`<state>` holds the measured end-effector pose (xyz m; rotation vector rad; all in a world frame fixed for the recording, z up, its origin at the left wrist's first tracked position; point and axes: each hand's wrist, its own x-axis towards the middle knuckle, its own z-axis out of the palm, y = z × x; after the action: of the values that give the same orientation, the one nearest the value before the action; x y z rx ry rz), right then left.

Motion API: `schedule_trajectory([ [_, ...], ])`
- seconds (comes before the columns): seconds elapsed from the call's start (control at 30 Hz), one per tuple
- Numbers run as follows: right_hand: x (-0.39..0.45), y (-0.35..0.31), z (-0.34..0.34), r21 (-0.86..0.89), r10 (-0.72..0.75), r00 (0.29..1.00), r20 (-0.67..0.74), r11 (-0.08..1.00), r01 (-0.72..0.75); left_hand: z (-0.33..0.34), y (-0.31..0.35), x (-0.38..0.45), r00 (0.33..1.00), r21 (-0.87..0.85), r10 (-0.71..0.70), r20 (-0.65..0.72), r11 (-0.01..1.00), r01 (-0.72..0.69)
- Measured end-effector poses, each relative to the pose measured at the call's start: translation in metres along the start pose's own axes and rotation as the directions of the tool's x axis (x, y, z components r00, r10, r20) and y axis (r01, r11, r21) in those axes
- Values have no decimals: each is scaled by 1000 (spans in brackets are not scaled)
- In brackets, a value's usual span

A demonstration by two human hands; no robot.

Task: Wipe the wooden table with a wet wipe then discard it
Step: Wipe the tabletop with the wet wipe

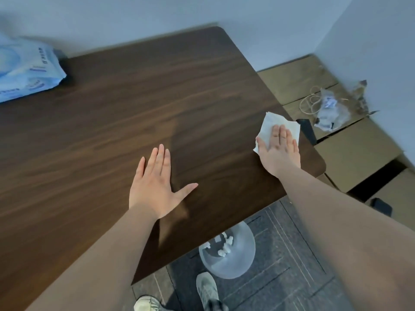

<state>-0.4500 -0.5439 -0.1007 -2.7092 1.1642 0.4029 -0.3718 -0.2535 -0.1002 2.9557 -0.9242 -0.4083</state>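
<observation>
two hands are on the wooden table (134, 104) right now. my right hand (279, 151) lies flat, fingers spread, pressing the white wet wipe (268, 124) onto the top at centre right of the frame, just beside the table's right edge and near its rounded lower-right corner. my left hand (155, 187) is open too, palm down on the bare wood at centre frame, gripping nothing. lots of clear tabletop between the hands and up toward the wall. only other thing on it is a blue wipes pack (27, 70) at upper left, cut off by the frame edge. below the near edge, lower centre, a translucent bin (231, 259) sits half hidden under the table with some white bits inside, hard to make out. cardboard boxes (350, 153) fill the floor at right, with blurry plastic clutter on top.
</observation>
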Motion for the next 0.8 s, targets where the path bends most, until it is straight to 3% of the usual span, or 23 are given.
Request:
schedule_trajectory([
  [0.43,-8,21,-2,-123,-219,974,51,967,223,-1,-2,1,999,51,2,43,999,-5],
  [0.67,-69,-2,12,-156,-438,887,149,875,459,-9,-13,-3,992,-37,36,121,999,-32],
  [0.8,-102,-57,25,-133,-544,823,166,814,565,-13,-45,-36,995,-73,-50,90,996,57],
])
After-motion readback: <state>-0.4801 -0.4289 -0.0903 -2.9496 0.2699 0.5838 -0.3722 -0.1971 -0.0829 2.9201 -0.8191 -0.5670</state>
